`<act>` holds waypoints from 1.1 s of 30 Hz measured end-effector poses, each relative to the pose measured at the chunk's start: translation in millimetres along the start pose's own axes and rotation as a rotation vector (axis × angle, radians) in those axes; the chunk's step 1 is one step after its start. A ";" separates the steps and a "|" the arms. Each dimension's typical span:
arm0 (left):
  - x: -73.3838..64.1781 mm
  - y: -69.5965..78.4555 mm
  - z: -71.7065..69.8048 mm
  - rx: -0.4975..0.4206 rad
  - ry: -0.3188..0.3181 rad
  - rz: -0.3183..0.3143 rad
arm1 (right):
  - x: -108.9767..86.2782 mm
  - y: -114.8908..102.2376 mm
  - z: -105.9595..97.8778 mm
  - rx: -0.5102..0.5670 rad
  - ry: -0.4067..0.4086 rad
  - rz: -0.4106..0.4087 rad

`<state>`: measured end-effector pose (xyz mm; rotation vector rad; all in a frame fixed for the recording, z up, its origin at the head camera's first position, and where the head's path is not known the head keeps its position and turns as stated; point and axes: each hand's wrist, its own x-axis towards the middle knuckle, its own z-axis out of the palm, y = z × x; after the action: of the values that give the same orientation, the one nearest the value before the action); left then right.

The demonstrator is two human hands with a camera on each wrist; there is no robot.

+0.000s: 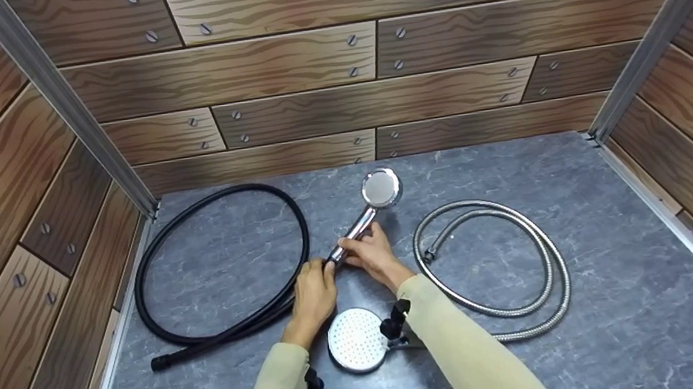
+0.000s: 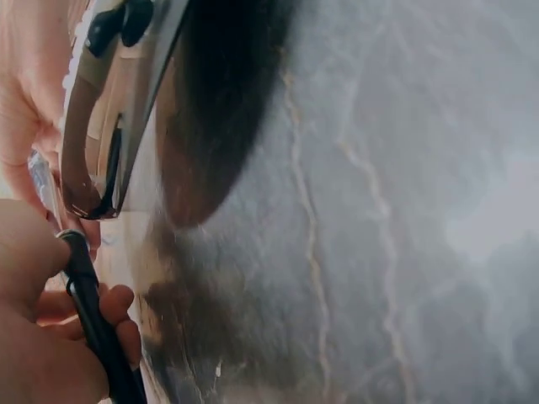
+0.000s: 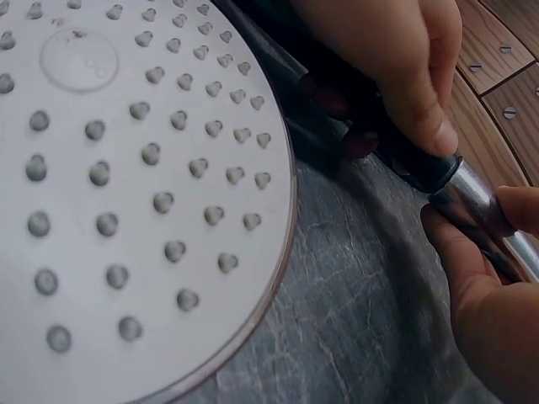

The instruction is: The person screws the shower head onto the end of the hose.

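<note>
My right hand [image 1: 372, 254] grips the chrome handle of a small round shower head [image 1: 381, 188], which points up and away from me. At the handle's lower end, my left hand [image 1: 314, 294] holds the black end fitting of a black shower hose [image 1: 305, 224]. In the right wrist view the fitting [image 3: 425, 168] meets the chrome handle [image 3: 476, 198] end to end, with both thumbs close to the joint. The left wrist view shows my left fingers [image 2: 118, 303] curled round the black hose end [image 2: 99, 332].
A larger white-faced shower head [image 1: 357, 339] lies near my forearms. A silver metal hose [image 1: 560, 269] is coiled to the right, partly behind my right sleeve. The black hose's free end [image 1: 160, 363] lies front left. Wood-patterned walls [image 1: 283, 67] enclose the grey tabletop [image 1: 636, 294].
</note>
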<state>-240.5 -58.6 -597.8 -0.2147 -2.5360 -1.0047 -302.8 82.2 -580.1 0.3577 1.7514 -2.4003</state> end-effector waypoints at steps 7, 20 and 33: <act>0.4 1.0 0.6 0.025 -0.024 -0.002 | -1.5 -1.6 1.0 -0.003 0.001 0.001; 0.2 -32.7 30.6 -0.045 0.063 0.020 | -1.3 -1.3 1.0 -0.002 0.008 0.006; -2.2 -5.7 1.7 -0.039 0.047 0.042 | -2.1 -0.8 0.4 0.018 -0.012 -0.006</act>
<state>-240.7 -61.5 -603.4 -0.2509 -2.4608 -1.0324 -301.1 82.0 -578.7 0.3405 1.7297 -2.4184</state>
